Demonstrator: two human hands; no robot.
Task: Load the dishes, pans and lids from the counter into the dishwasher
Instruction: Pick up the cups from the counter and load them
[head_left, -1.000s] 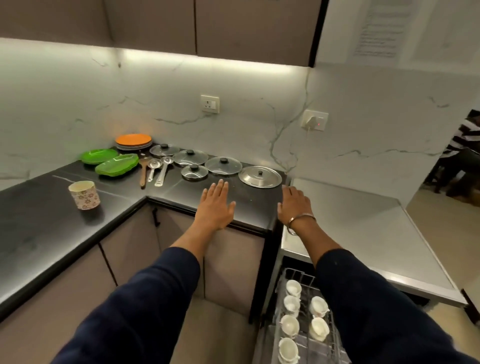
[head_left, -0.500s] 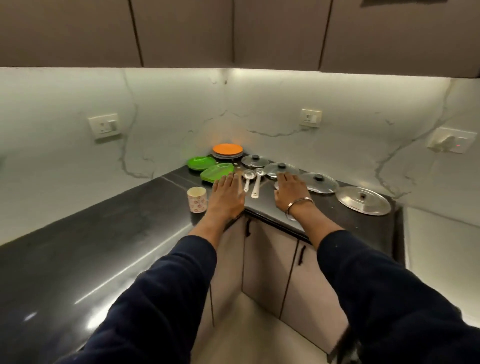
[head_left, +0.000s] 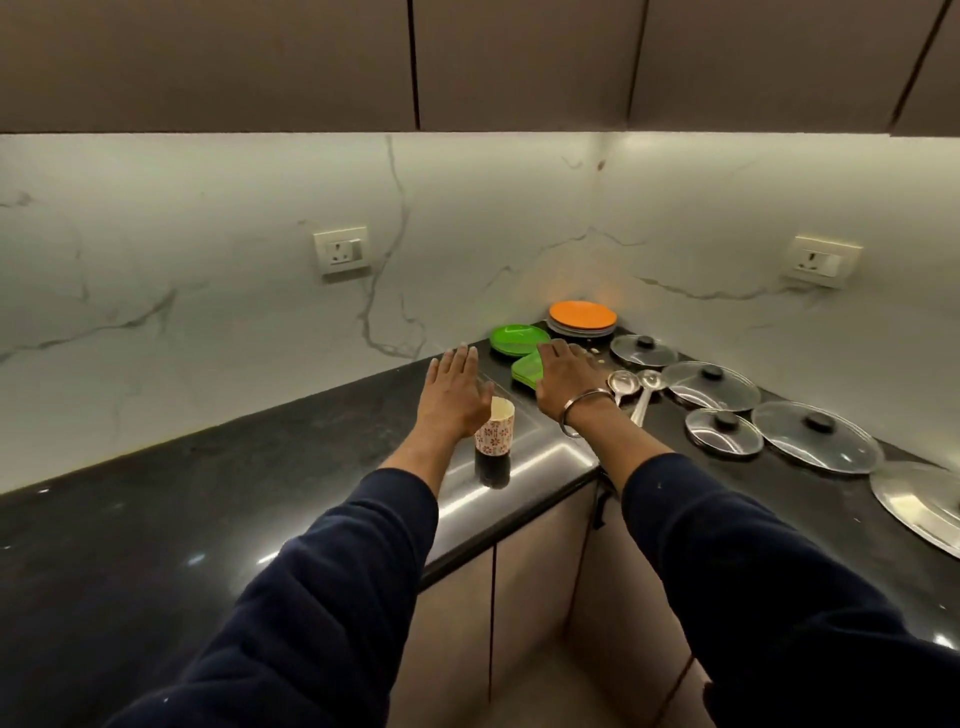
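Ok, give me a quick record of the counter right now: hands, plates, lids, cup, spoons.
left hand: open, fingers straight, over the counter just left of the cup
right hand: open, palm down over the green square plate; contact unclear
plates: green round plate and orange plate on a grey stack, in the corner
lids: four glass lids, one steel lid at the right edge
spoons: two, beside the right wrist
dishwasher: not in view
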